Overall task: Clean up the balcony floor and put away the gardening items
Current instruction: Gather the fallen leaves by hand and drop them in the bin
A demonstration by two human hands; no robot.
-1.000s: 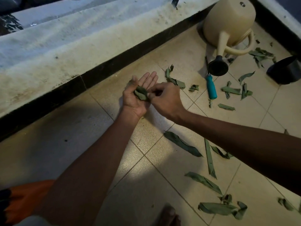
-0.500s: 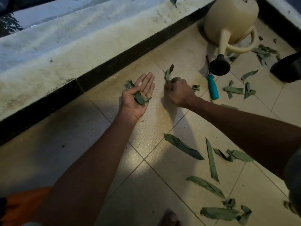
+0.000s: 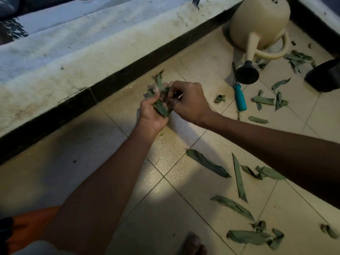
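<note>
Bare forearms, no sleeves; orange garment (image 3: 27, 229) btm left; bare toes (image 3: 192, 243).

Single head-worn view, looking steeply down, close over tiled floor (image 3: 184, 208)
</note>
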